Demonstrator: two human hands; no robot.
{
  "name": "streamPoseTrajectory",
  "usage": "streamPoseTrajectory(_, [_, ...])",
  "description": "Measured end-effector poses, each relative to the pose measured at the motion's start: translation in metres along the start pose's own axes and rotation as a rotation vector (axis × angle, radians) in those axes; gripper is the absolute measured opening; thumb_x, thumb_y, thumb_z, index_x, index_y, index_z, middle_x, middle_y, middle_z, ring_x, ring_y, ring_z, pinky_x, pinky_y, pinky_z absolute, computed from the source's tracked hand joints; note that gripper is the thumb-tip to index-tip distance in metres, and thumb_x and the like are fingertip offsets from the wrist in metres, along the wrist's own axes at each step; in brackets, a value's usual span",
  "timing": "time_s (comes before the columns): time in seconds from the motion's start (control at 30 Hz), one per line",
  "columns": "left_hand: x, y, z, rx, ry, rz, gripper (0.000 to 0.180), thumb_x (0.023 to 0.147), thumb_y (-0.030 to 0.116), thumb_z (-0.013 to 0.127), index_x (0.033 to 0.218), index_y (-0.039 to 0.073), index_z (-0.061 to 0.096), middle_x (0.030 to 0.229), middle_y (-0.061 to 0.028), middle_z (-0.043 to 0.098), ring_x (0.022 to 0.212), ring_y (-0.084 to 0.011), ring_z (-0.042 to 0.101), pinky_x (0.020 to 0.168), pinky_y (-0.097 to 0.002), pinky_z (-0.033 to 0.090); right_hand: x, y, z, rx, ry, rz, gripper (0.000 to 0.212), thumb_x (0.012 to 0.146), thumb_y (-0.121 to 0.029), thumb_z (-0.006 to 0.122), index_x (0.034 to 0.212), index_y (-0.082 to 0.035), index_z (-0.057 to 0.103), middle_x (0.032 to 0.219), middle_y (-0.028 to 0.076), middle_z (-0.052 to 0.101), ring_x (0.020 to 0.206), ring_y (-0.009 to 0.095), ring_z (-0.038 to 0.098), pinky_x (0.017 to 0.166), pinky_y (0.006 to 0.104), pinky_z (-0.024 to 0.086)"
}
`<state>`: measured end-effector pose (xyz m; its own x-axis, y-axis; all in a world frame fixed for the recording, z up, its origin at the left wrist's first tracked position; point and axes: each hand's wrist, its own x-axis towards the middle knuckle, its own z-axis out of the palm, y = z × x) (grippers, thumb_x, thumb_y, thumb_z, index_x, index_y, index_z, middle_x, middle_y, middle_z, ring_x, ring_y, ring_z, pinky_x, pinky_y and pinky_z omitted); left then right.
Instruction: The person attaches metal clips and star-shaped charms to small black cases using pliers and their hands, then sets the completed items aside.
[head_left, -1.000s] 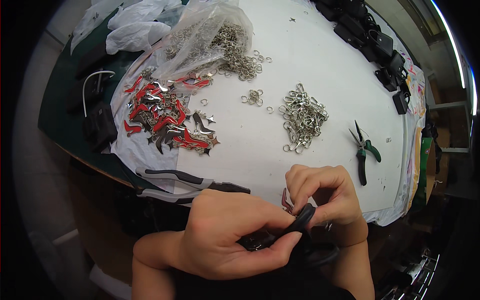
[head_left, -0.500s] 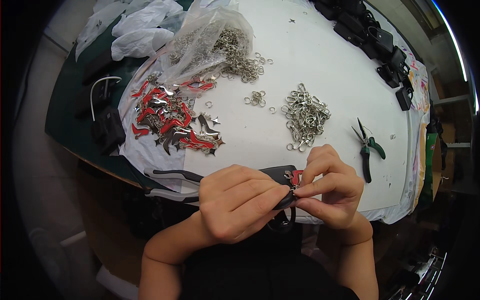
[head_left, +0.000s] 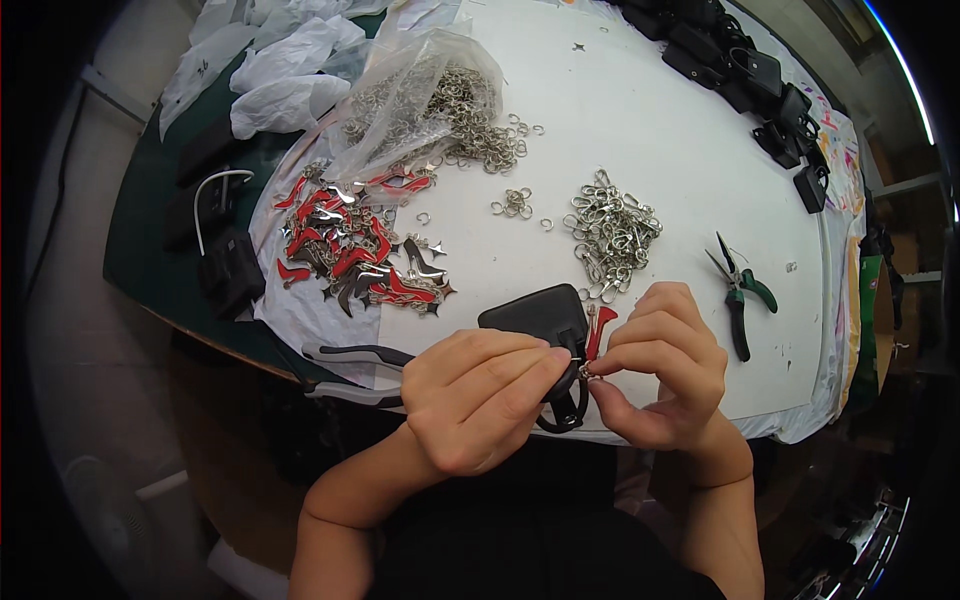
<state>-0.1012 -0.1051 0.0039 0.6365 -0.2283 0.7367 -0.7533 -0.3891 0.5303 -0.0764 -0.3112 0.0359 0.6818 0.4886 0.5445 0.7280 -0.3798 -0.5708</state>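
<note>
Found a flat black case (head_left: 535, 312) raised above the near edge of the white-topped counter (head_left: 490, 255), clasped in the grip of the left hand (head_left: 478, 400). Noted just beside it a red shoe charm (head_left: 601, 328), pinched near metal links (head_left: 587, 371) in the closed grip of the right hand (head_left: 662, 368). Recorded farther out: heaped silver clasps (head_left: 612, 240), green-handled pliers (head_left: 738, 300) at right, piled charms (head_left: 365, 250) on white plastic at left, below a clear bag (head_left: 400, 125) of rings. Logged black box-like items (head_left: 740, 72) along the far right edge. Observed beyond: grey floor (head_left: 95, 410) at left, bright strip light (head_left: 900, 70) at upper right.
</note>
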Motion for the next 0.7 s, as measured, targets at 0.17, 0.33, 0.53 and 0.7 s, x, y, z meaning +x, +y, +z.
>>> streamPoseTrajectory(0.17, [-0.002, 0.001, 0.003, 0.031, 0.017, 0.015, 0.035, 0.069, -0.008, 0.073, 0.102, -0.003, 0.066, 0.088, -0.0126, 0.070, 0.078, -0.0280, 0.070, 0.065, -0.0344, 0.057, -0.004, 0.000, 0.009, 0.078, 0.046, 0.037, 0.028, 0.066, -0.006, 0.084, 0.090, -0.006, 0.069, 0.089, 0.006, 0.067, 0.076, 0.021, 0.058, 0.071, 0.0350, 0.044])
streamPoseTrajectory(0.33, [-0.004, -0.004, 0.010, 0.024, 0.093, 0.070, 0.038, 0.064, -0.007, 0.070, 0.102, -0.005, 0.067, 0.090, -0.0132, 0.070, 0.078, -0.0277, 0.069, 0.063, -0.0346, 0.058, -0.002, 0.001, 0.017, 0.017, 0.090, -0.062, 0.033, 0.070, -0.007, 0.082, 0.100, -0.005, 0.069, 0.099, 0.009, 0.070, 0.086, 0.023, 0.063, 0.077, 0.0361, 0.049])
streamPoseTrajectory(0.53, [-0.009, -0.005, 0.016, 0.045, 0.101, 0.003, 0.036, 0.067, -0.009, 0.071, 0.103, -0.006, 0.067, 0.090, -0.0138, 0.070, 0.080, -0.0290, 0.070, 0.071, -0.0363, 0.061, -0.007, 0.004, 0.013, -0.115, 0.084, -0.136, 0.030, 0.070, -0.007, 0.082, 0.098, -0.004, 0.071, 0.096, 0.008, 0.071, 0.082, 0.023, 0.064, 0.076, 0.0361, 0.051])
streamPoseTrajectory(0.7, [-0.007, -0.007, 0.016, 0.048, 0.100, 0.011, 0.035, 0.068, -0.008, 0.073, 0.102, -0.005, 0.067, 0.090, -0.0130, 0.070, 0.079, -0.0279, 0.070, 0.071, -0.0364, 0.060, -0.006, 0.001, 0.014, -0.035, 0.108, -0.044, 0.027, 0.066, -0.004, 0.084, 0.091, -0.004, 0.072, 0.090, 0.007, 0.071, 0.079, 0.022, 0.062, 0.072, 0.0343, 0.050])
